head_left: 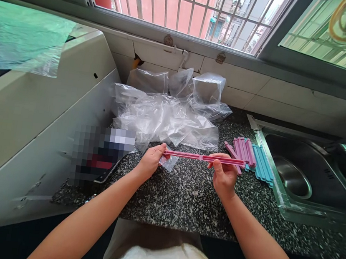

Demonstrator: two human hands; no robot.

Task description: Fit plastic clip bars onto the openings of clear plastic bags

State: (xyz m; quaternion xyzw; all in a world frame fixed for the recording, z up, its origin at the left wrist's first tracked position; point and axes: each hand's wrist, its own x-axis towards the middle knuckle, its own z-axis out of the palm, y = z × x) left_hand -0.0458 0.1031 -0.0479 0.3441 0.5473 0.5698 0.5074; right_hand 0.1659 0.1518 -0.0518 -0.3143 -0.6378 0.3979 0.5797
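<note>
A pink bag-sealing clip (188,156), unfolded into one long straight strip, stretches level between my two hands above the counter. My left hand (153,157) pinches its left end. Just below that end shows a small piece of clear plastic (169,162); whether my left fingers hold it too I cannot tell. Closed around the wider right half of the clip is my right hand (224,178), with the thumb in front. Beside it lie several pink and purple clips (242,150) and several teal clips (262,165), all folded shut.
Crumpled clear plastic bags (168,118) cover the back of the speckled counter (179,201). A sink (315,172) is set in at right. On the left stand a pale appliance (45,118) and a blurred-out object (103,154). A barred window runs behind.
</note>
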